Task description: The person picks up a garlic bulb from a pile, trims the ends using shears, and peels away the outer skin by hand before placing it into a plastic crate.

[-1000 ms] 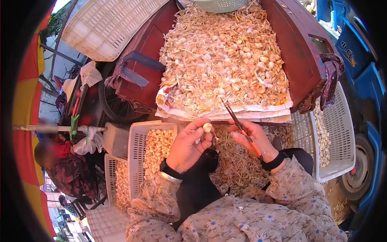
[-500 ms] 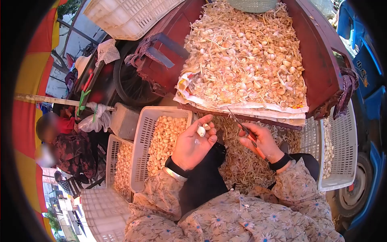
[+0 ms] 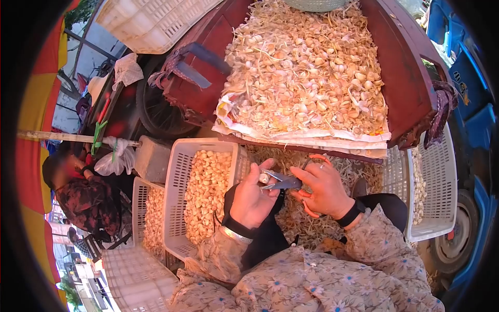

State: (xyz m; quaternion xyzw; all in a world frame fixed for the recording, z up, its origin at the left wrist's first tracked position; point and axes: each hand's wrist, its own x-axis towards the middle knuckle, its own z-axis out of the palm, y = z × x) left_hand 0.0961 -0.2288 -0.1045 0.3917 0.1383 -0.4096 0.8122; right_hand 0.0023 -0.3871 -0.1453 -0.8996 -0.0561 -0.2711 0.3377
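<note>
My left hand (image 3: pixel 252 200) pinches a small white garlic bulb (image 3: pixel 264 178) between thumb and fingers. My right hand (image 3: pixel 322 190) grips orange-handled scissors (image 3: pixel 283 182), their blades pointing left and meeting the bulb. Both hands hover over a heap of cut garlic stems (image 3: pixel 312 223) in front of my lap. Straight ahead, a dark red cart (image 3: pixel 400 78) carries a big pile of untrimmed garlic (image 3: pixel 304 73) on a white sheet.
A white plastic crate (image 3: pixel 174 197) with trimmed garlic stands left of my left hand, another crate (image 3: pixel 143 213) beyond it. A white crate (image 3: pixel 442 182) with garlic sits at right. A seated person (image 3: pixel 86 200) is at far left. A blue vehicle (image 3: pixel 468 93) stands at right.
My right hand turned the scissors from pointing up and away to pointing left, blades now at the bulb. My left hand shifted slightly right and the view moved a little.
</note>
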